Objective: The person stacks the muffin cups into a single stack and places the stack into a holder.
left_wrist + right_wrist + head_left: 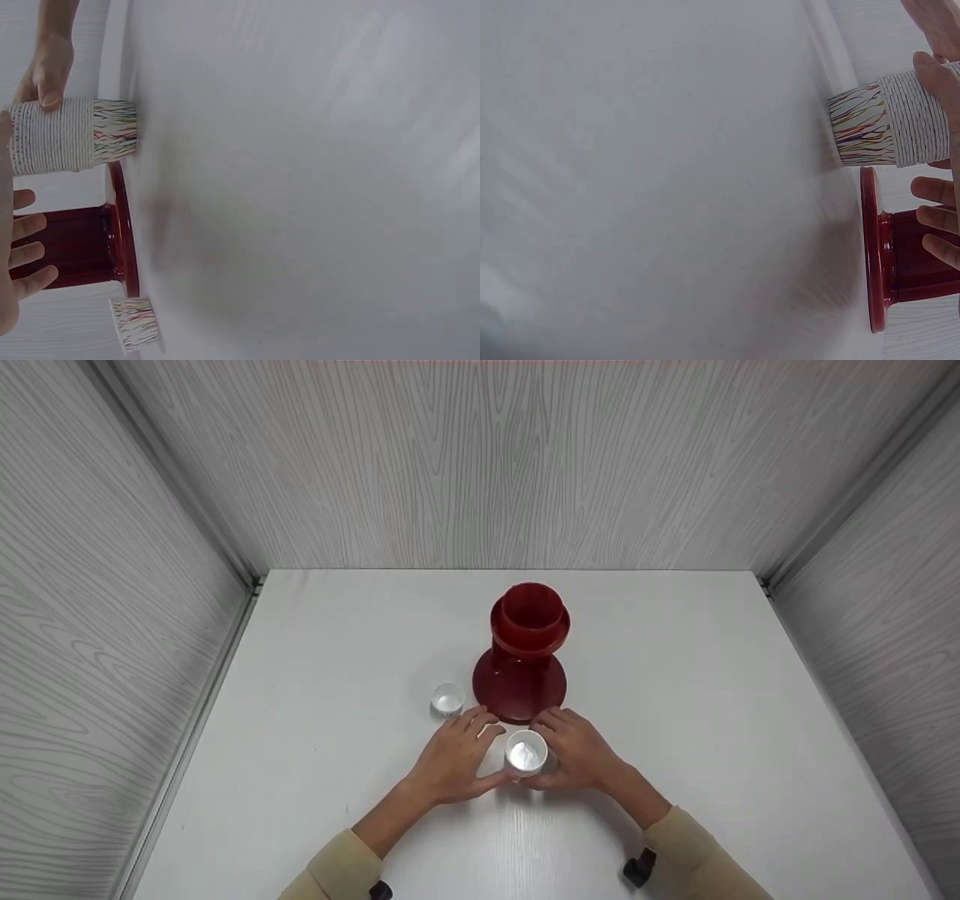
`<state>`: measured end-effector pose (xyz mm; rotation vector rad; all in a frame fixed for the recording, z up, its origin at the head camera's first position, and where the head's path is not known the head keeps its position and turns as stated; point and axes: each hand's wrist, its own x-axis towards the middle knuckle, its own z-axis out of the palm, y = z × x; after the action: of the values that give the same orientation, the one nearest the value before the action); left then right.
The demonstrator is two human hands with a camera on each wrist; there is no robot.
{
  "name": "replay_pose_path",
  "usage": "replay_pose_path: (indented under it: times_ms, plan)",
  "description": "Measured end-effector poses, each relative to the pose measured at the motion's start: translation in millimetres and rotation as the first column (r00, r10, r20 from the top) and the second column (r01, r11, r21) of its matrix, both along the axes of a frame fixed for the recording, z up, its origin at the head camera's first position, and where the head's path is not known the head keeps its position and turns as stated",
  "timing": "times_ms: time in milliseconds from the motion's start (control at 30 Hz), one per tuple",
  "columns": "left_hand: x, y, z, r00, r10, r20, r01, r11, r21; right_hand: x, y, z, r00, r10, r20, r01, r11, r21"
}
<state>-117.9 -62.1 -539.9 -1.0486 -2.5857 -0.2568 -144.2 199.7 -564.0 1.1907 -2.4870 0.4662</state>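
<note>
A tall stack of paper cups (pixel 60 135) stands upright on the table, white with coloured streaks on the lowest cup. My right hand (pixel 581 750) holds it from the right, thumb on the near side and a finger behind. On the other side is my left hand (pixel 454 757), its thumb tip at the stack and its fingers spread with a gap to the cups. Behind the stack stands a red holder (pixel 517 690) with a round base and a cup-shaped top. One small paper cup (pixel 448 699) sits left of that base, beyond the left fingers.
The white table (pixel 337 660) is bordered by grey wood-grain panels (pixel 480 465) at the back and both sides. Dark wrist devices (pixel 639 868) show at the beige sleeves (pixel 697 847).
</note>
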Motion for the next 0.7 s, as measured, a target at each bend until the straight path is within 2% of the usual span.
replay_pose_path:
  times_ms: [233, 567, 700]
  plan:
    - [-2.1, -12.7, -2.4, 1.0, 0.027, 0.003, -0.027, 0.999, -0.044, 1.1, 0.5, 0.3, 0.999, -0.02, 0.026, 0.02, 1.0, 0.01]
    - [-10.4, -30.7, -10.7, 0.997, 0.078, -0.017, -0.079, 0.996, -0.048, 1.6, 0.0, 0.7, 0.998, -0.032, 0.053, 0.031, 0.999, 0.023]
    - [-14.6, -36.1, -11.5, 0.995, 0.101, 0.001, -0.1, 0.993, -0.057, 1.7, 0.1, 0.6, 0.998, -0.035, 0.053, 0.033, 0.999, 0.022]
